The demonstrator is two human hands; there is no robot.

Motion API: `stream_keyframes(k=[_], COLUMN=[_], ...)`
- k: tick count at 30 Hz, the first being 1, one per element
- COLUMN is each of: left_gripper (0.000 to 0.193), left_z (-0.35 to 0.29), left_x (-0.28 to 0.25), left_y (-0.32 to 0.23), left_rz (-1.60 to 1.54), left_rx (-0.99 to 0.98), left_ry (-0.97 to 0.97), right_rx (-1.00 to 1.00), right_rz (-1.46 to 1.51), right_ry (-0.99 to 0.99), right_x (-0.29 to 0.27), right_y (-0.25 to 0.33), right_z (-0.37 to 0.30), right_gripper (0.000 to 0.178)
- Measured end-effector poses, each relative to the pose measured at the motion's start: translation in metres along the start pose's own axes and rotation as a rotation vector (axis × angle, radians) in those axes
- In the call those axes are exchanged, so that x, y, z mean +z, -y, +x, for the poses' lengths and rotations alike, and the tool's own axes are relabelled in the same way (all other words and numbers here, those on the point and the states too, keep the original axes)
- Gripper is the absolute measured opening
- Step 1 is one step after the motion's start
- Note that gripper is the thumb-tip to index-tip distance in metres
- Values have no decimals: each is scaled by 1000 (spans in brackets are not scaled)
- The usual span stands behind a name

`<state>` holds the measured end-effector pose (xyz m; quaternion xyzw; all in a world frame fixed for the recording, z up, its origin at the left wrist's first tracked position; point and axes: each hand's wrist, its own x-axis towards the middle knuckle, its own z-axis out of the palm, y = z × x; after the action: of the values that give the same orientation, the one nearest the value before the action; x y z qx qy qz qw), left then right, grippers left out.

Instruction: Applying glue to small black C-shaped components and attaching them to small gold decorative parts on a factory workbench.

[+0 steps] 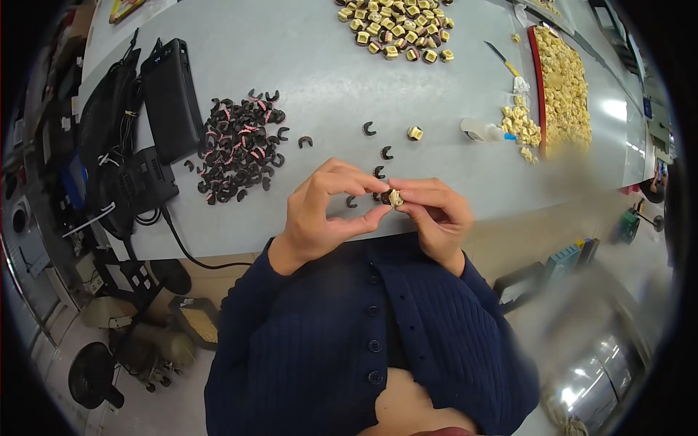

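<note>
Just above the table's near edge, my left hand pinches a small dark horseshoe-shaped piece between thumb and fingertip. My right hand pinches a small cream piece against it; the fingertips partly cover both. Beyond my hands lie several loose dark horseshoe-shaped pieces, one of them close to my left fingers. A cream block with a dark part around it rests to their right. On the left is a heap of dark horseshoe-shaped pieces, some with pink on them.
Many cream-and-dark blocks are heaped at the far side. At right, a red-edged tray holds cream pieces, beside a yellow-handled knife, a small bottle and loose cream pieces. A black box and cable occupy the left.
</note>
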<state>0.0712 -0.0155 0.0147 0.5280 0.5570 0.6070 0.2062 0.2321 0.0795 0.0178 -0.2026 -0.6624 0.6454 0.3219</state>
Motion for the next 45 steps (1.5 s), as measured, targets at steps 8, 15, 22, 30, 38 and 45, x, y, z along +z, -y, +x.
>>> stream_keyframes(k=[8,15,22,30,38,45], left_gripper=[54,50,37,41,41,41], left_z=[-3,-4,-17,-25,-28,-27], left_x=[4,4,-26,-19,-13,-13], left_y=[3,0,-13,-9,-2,-4], left_rz=[1,54,362,493,476,471], left_rx=[77,113,16,-52,-41,-69], left_ry=[-17,8,71,141,129,132], right_rx=[299,714,554,173,60,159], right_rz=[468,691,242,-401,-562,243], right_ry=[-41,43,-71,-209,-368,-67], right_x=[0,-13,-40,-46,-45,-72], right_y=[-4,12,10,-3,-9,17], right_z=[-1,3,6,15,10,-6], right_gripper=[16,25,32,23,49,90])
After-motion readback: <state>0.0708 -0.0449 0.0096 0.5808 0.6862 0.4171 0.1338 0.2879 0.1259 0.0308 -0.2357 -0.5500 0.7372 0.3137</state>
